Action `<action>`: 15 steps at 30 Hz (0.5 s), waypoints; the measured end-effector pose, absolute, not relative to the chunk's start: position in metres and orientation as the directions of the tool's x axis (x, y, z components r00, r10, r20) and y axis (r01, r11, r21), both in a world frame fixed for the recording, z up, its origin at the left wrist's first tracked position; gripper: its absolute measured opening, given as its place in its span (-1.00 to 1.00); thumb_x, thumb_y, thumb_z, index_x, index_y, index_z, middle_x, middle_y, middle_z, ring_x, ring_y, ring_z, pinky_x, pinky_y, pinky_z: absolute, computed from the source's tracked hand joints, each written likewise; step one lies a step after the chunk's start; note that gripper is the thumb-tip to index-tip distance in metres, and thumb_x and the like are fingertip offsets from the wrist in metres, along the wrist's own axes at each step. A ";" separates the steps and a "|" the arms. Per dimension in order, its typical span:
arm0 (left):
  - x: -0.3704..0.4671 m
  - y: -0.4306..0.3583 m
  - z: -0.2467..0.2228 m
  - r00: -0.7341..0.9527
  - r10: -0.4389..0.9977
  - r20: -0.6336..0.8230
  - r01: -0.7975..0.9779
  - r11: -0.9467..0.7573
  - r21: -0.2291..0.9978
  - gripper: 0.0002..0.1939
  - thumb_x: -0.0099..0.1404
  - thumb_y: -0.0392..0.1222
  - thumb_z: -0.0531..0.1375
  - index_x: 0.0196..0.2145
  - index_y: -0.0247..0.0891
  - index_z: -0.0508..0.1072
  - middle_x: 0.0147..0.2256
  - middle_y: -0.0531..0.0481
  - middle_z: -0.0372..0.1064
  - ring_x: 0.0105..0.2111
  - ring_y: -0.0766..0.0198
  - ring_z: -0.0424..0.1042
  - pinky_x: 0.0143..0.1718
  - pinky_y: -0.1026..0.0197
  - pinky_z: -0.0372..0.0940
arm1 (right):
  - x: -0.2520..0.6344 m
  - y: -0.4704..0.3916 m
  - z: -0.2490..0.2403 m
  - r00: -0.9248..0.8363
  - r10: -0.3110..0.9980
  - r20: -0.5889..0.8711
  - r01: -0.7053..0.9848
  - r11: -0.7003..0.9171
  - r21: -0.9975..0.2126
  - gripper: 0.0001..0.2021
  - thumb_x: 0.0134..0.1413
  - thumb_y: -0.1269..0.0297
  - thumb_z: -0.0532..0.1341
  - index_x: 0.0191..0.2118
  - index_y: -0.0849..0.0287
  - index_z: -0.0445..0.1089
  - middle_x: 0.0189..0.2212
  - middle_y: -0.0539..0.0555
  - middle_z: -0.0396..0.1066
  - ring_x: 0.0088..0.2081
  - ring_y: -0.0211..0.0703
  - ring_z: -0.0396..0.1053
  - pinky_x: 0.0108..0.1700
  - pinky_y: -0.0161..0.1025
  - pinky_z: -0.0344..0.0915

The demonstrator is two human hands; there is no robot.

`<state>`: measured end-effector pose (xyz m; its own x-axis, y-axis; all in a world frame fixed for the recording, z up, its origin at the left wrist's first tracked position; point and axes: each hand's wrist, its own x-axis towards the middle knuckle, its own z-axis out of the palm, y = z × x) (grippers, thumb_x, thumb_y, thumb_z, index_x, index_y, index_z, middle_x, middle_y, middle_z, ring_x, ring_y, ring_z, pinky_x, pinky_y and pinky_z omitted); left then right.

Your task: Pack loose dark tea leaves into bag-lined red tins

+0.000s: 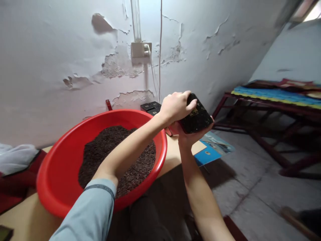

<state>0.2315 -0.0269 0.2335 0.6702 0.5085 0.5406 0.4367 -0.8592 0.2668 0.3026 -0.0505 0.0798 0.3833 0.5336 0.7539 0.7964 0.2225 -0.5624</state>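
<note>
A black square box (197, 117) with gold marks on its face is held up, tilted, above the table's right end. My left hand (177, 106) lies over its upper left edge, fingers closed on it. From below, my right hand (193, 135) supports the same box, with fingertips showing at its right corner. Under my left forearm stands a large red basin (60, 167), partly filled with dark brown grains (100, 150). Several more black boxes (151, 107) sit behind the basin, near the wall.
The basin rests on a pale table (173, 152). A blue folder or sheet (208, 154) lies at the table's right end. White cloth (16, 157) is at the left. A dark red rack (250, 100) stands right. A socket (140, 50) with a cable is on the wall.
</note>
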 end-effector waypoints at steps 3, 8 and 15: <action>0.262 -0.002 0.198 0.636 0.587 0.501 0.502 -0.808 0.308 -0.56 0.55 0.02 0.04 0.08 -0.34 0.54 0.03 -0.29 0.52 0.04 -0.06 0.48 0.12 -0.04 0.36 | 0.334 -0.051 0.064 0.611 0.357 0.706 0.639 0.304 -0.707 0.14 0.16 -0.09 0.23 0.50 0.07 -0.66 0.41 0.48 -0.03 0.38 0.47 0.18 0.23 0.44 0.33; 0.282 0.037 0.136 0.629 0.689 0.360 0.645 -0.721 0.255 -0.51 0.53 -0.06 0.03 0.11 -0.52 0.52 0.14 -0.45 0.42 0.18 -0.14 0.34 0.15 -0.06 0.30 | 0.347 -0.025 0.014 0.678 0.441 0.588 0.473 0.351 -0.808 0.20 -0.14 -0.27 0.32 0.43 0.23 -0.31 0.27 0.49 0.22 0.26 0.34 0.33 0.27 0.32 0.29; 0.290 0.085 0.084 0.661 0.739 0.128 0.731 -0.673 0.113 -0.54 0.51 -0.19 0.02 0.15 -0.48 0.55 0.22 -0.49 0.39 0.21 -0.17 0.28 0.22 -0.17 0.19 | 0.353 0.014 -0.045 0.682 0.581 0.444 0.437 0.163 -0.885 0.02 -0.14 -0.10 0.36 0.36 0.21 -0.07 0.23 0.47 0.28 0.23 0.23 0.35 0.28 0.18 0.30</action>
<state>0.2901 0.0854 0.0839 0.6609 0.7394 0.1285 0.7310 -0.6730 0.1126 0.3529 0.0143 -0.0453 0.6822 0.5809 0.4440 0.4371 0.1629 -0.8846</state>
